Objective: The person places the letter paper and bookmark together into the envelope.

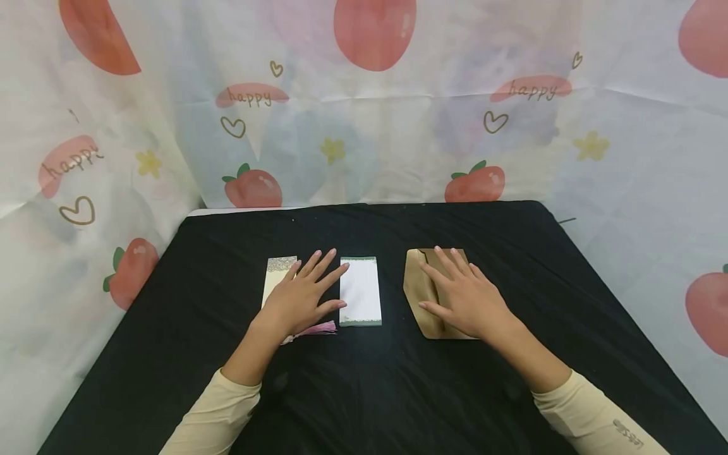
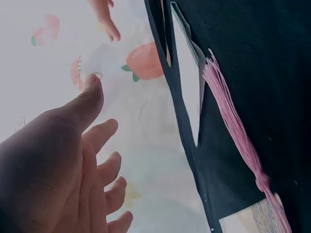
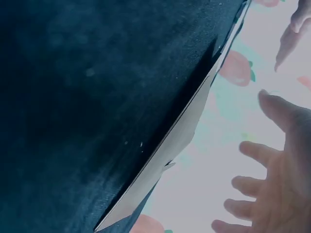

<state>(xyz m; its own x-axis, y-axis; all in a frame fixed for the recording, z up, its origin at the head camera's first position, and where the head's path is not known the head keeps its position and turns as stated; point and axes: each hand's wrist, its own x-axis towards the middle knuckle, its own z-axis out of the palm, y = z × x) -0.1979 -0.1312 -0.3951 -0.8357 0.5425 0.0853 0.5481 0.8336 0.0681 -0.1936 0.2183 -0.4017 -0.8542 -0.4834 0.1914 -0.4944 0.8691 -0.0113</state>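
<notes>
My left hand [image 1: 298, 297], fingers spread, hovers over a cream bookmark-like card [image 1: 275, 278] with a patterned top band and covers much of it. A pink tassel [image 1: 317, 329] trails out below that hand; the left wrist view shows the tassel [image 2: 238, 126] lying across the card's patterned end [image 2: 265, 216]. Between the hands lies a white sheet of paper [image 1: 361, 291] with green edges. Above a brown kraft envelope [image 1: 418, 297] at the right is my right hand [image 1: 469, 297], its fingers also spread. In the right wrist view a gap separates that hand [image 3: 277, 179] from the envelope [image 3: 165, 155].
A black cloth [image 1: 364, 392] covers the table. Behind it and along both sides hangs a pale curtain [image 1: 387, 139] printed with fruit, hearts and flowers. The table's far edge runs close along the curtain's foot.
</notes>
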